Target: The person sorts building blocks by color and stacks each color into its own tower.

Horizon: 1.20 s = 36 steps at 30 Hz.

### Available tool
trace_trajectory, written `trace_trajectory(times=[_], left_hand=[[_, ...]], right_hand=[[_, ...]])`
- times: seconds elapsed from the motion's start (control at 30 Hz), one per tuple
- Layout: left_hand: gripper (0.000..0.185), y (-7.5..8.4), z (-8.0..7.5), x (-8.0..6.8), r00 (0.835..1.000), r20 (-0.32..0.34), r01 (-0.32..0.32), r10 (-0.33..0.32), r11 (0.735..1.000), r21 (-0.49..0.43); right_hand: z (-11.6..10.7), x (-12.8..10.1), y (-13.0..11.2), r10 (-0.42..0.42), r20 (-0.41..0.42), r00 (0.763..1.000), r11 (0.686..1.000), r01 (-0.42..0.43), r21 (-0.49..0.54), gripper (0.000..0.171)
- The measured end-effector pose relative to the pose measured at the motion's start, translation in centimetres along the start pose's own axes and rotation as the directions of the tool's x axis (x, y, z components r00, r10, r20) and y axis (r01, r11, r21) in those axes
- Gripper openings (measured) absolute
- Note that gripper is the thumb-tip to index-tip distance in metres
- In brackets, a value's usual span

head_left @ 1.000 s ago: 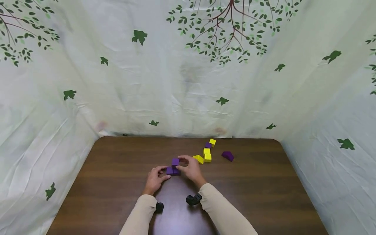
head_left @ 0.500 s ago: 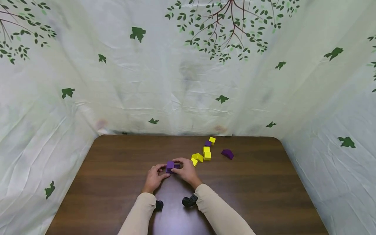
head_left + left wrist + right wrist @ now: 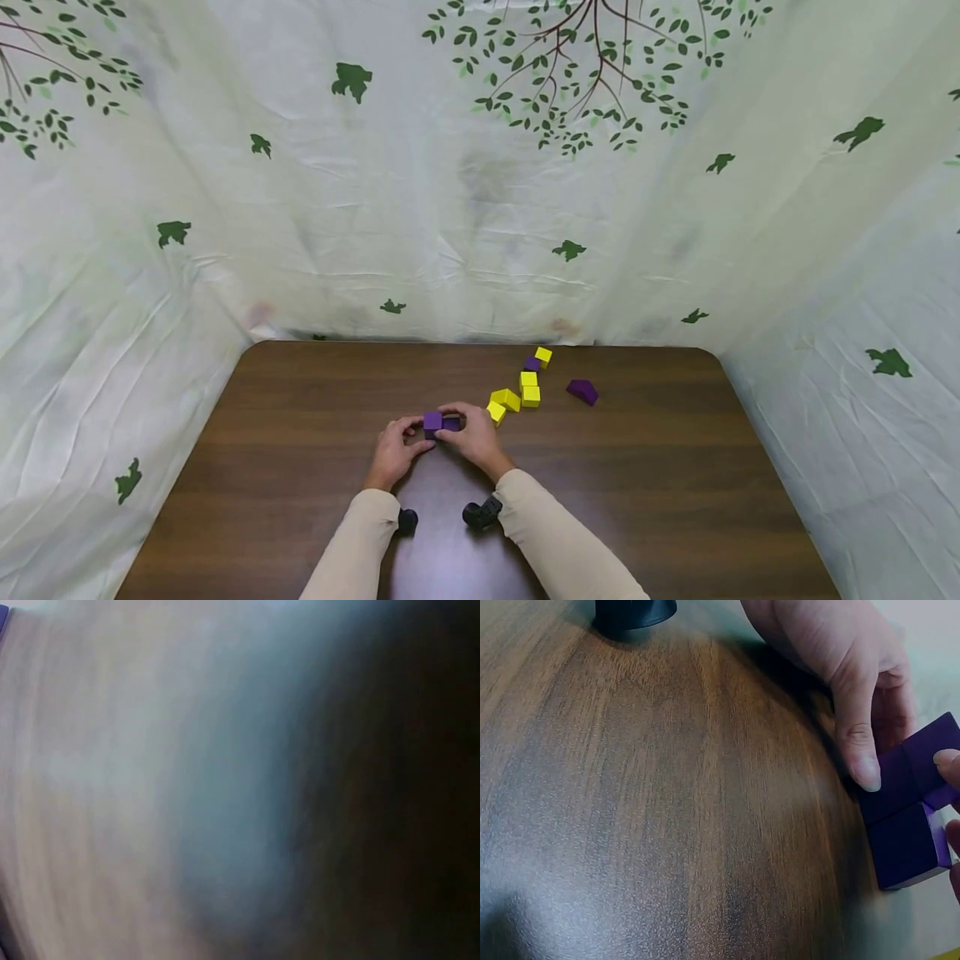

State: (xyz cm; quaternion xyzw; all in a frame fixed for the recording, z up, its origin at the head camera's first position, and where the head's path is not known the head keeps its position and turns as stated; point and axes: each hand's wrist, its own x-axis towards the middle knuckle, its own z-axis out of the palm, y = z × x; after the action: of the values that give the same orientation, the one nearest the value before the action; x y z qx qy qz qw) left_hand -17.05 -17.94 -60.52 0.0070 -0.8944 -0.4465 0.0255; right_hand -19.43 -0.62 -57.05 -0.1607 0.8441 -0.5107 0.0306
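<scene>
A small cluster of purple blocks (image 3: 439,423) stands on the brown table (image 3: 300,433) between both hands. My left hand (image 3: 417,435) grips its left side, and in the right wrist view its thumb (image 3: 861,742) presses on the purple blocks (image 3: 907,817). My right hand (image 3: 454,415) curls over the right side of the cluster, and its fingertips (image 3: 948,758) touch the top block. One purple cube (image 3: 432,420) sits higher at the left of the cluster. The left wrist view is only a blur.
Just right of my right hand lie yellow blocks (image 3: 504,403), with two more stacked yellow blocks (image 3: 529,388) behind. Farther back are a purple cube (image 3: 532,363), a yellow cube (image 3: 543,357) and a purple wedge (image 3: 582,391). Leaf-print fabric walls (image 3: 480,208) close in the table.
The raised purple cube has shifted left and down onto the cluster. Both hands have closed in around it, and my right hand has uncovered a yellow block beside it.
</scene>
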Motion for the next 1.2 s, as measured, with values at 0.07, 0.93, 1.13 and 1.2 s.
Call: trace_trajectory(times=[0.07,0.93,1.13,1.2], left_hand=[[0.039,0.0,0.0,0.0,1.000,0.002,-0.002,0.002,1.000,0.001],[0.042,-0.2,0.0,0.0,1.000,-0.009,-0.006,0.007,1.000,0.014],[0.043,-0.1,0.2,0.1,1.000,-0.011,-0.006,0.006,1.000,0.004],[0.043,-0.2,0.2,0.1,1.000,-0.010,-0.001,0.001,1.000,0.006]], right_hand=[[0.0,0.0,0.0,0.001,0.004,1.000,1.000,-0.001,0.004,0.033],[-1.5,-1.1,1.0,-0.005,-0.075,0.997,0.999,0.007,0.033,0.043],[-3.9,-1.8,2.5,-0.019,-0.296,0.955,0.985,0.069,0.161,0.035],[-5.0,-1.9,3.1,0.004,-0.367,0.930,0.981,0.068,0.181,0.033]])
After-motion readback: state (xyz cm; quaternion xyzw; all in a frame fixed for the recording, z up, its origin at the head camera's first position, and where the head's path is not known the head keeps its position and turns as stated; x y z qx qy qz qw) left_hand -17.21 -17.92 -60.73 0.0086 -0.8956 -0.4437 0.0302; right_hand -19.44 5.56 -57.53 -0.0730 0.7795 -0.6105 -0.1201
